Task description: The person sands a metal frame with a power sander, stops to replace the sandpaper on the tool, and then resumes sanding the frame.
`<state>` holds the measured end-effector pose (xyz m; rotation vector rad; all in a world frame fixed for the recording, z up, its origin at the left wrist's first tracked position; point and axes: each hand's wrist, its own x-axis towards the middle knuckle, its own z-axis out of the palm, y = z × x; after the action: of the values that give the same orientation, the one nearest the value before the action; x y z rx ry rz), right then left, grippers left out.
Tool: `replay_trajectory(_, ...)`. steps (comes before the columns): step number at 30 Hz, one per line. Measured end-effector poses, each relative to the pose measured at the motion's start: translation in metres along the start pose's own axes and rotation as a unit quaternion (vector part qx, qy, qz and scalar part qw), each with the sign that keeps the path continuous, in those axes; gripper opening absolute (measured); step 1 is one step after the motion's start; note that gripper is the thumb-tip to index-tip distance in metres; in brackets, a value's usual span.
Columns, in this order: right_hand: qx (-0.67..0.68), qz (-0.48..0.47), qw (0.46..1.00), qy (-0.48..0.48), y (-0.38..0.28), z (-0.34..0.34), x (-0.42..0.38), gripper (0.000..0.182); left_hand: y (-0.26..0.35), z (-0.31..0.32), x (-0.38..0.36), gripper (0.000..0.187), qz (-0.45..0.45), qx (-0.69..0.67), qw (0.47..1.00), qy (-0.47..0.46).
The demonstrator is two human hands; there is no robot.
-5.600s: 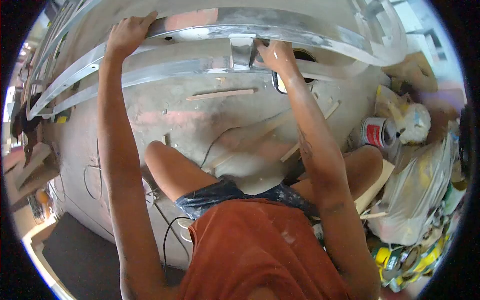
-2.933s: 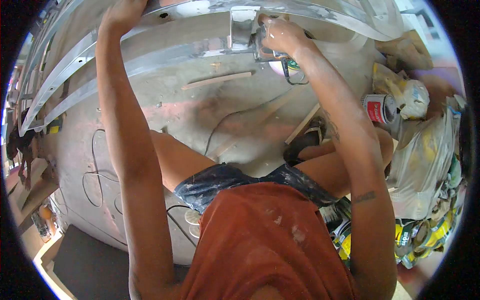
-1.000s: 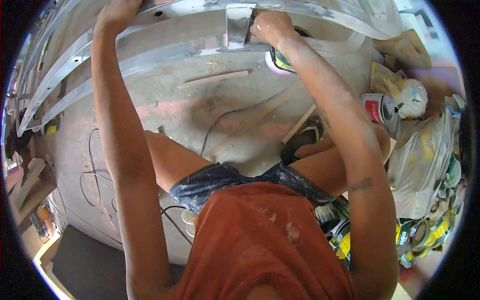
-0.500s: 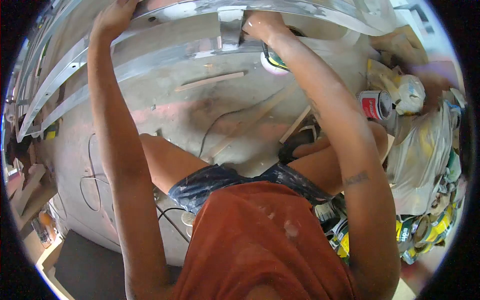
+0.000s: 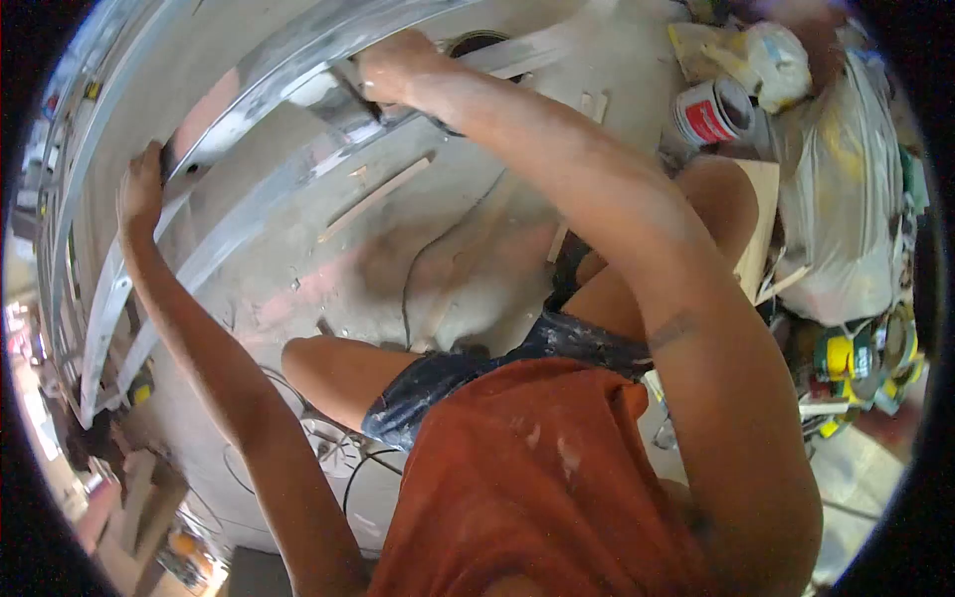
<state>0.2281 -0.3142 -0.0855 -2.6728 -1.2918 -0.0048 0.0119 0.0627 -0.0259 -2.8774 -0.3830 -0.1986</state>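
Observation:
A long curved grey frame (image 5: 261, 97) with pale patches runs diagonally across the upper left. At its lower end is my left hand (image 5: 142, 194), fingers curled against the rim beside a dark edge. My right hand (image 5: 396, 68) is closed at the same frame farther up, near a short crosspiece (image 5: 333, 99); its fingertips are hidden behind the wrist and the frame. Behind my right wrist shows a dark round rim (image 5: 477, 45), mostly covered by the forearm.
Thin wood strips (image 5: 378, 199) and a dark cable (image 5: 413, 264) lie on the concrete floor. To the right stand a can with a red label (image 5: 708, 117) and a large translucent plastic bag (image 5: 846, 199). Yellow-and-green packaging (image 5: 846, 356) lies below. Wood offcuts (image 5: 139, 507) are at lower left.
The view has turned, so the frame now slants more steeply and my left hand appears lower and farther left. Both hands keep about the same spots on the frame.

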Motion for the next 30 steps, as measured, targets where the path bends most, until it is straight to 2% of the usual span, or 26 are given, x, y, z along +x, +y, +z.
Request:
replay_trajectory(1, 0.003, 0.013, 1.000, 0.002, -0.001, 0.004, 0.004, 0.034, -0.017, 0.016, 0.000, 0.025, 0.034, 0.004, 0.999, 0.041)
replay_trajectory(2, 0.021, 0.023, 0.999, 0.022, -0.001, 0.009, 0.008, 0.034, -0.020, 0.017, 0.005, 0.025, 0.046, 0.005, 0.998, 0.043)
replay_trajectory(3, 0.038, 0.029, 0.998, 0.045, -0.001, 0.007, 0.010, 0.035, -0.017, 0.012, 0.009, 0.026, 0.010, -0.011, 1.000, -0.010)
replay_trajectory(4, 0.001, 0.010, 1.000, -0.007, 0.001, 0.005, 0.012, 0.036, -0.016, 0.008, 0.009, 0.028, -0.029, -0.027, 0.997, -0.064)
replay_trajectory(5, 0.002, 0.015, 1.000, -0.002, 0.005, 0.004, 0.010, 0.036, -0.015, 0.005, 0.008, 0.028, -0.024, -0.024, 0.998, -0.060)
replay_trajectory(7, -0.019, -0.002, 0.998, -0.065, 0.008, -0.003, -0.004, 0.034, -0.003, -0.003, 0.002, 0.029, -0.040, 0.024, 0.997, -0.061)
replay_trajectory(8, -0.026, -0.021, 0.999, -0.006, 0.013, 0.010, -0.008, 0.035, -0.002, 0.000, 0.001, 0.028, -0.057, -0.007, 0.998, -0.035)
replay_trajectory(9, -0.025, -0.024, 0.999, -0.006, 0.019, 0.012, -0.008, 0.035, -0.001, 0.000, -0.002, 0.028, -0.059, -0.006, 0.998, -0.036)
replay_trajectory(11, -0.018, 0.001, 1.000, 0.021, 0.031, 0.015, -0.011, 0.035, 0.005, 0.000, -0.009, 0.026, -0.029, -0.049, 0.997, 0.055)
replay_trajectory(12, -0.018, -0.002, 1.000, 0.022, 0.037, 0.011, -0.011, 0.035, 0.006, -0.003, -0.009, 0.026, -0.033, -0.048, 0.997, 0.055)
replay_trajectory(14, -0.006, 0.027, 0.999, -0.022, 0.046, -0.002, -0.011, 0.035, 0.006, -0.008, -0.008, 0.026, -0.004, 0.012, 1.000, 0.013)
replay_trajectory(17, -0.022, 0.040, 0.997, -0.055, 0.042, -0.017, -0.018, 0.033, 0.006, -0.007, -0.007, 0.024, 0.015, 0.016, 1.000, 0.019)
replay_trajectory(18, -0.010, 0.028, 0.993, -0.112, 0.040, -0.021, -0.017, 0.044, 0.009, -0.010, -0.006, 0.024, 0.011, 0.017, 1.000, 0.019)
replay_trajectory(19, -0.010, 0.025, 0.993, -0.112, 0.039, -0.012, -0.015, 0.044, 0.014, -0.014, -0.003, 0.022, -0.033, -0.015, 0.999, -0.022)
replay_trajectory(20, -0.026, 0.008, 0.998, -0.055, 0.036, 0.000, -0.016, 0.043, 0.018, -0.019, -0.001, 0.020, -0.075, -0.047, 0.994, -0.061)
replay_trajectory(21, -0.042, -0.010, 0.999, 0.000, 0.030, 0.000, -0.017, 0.043, 0.020, -0.018, -0.003, 0.020, -0.078, -0.046, 0.994, -0.061)
replay_trajectory(23, -0.051, -0.015, 0.999, -0.009, 0.021, 0.001, -0.023, 0.045, 0.022, -0.015, -0.011, 0.017, -0.004, 0.021, 0.999, 0.031)
replay_trajectory(26, -0.050, -0.026, 0.998, -0.033, 0.010, 0.002, -0.022, 0.046, 0.016, -0.015, -0.005, 0.019, -0.031, -0.042, 0.999, -0.009)
replay_trajectory(30, -0.038, -0.009, 0.999, -0.032, 0.001, 0.001, -0.028, 0.044, 0.028, -0.022, -0.013, 0.021, -0.001, 0.011, 1.000, 0.015)
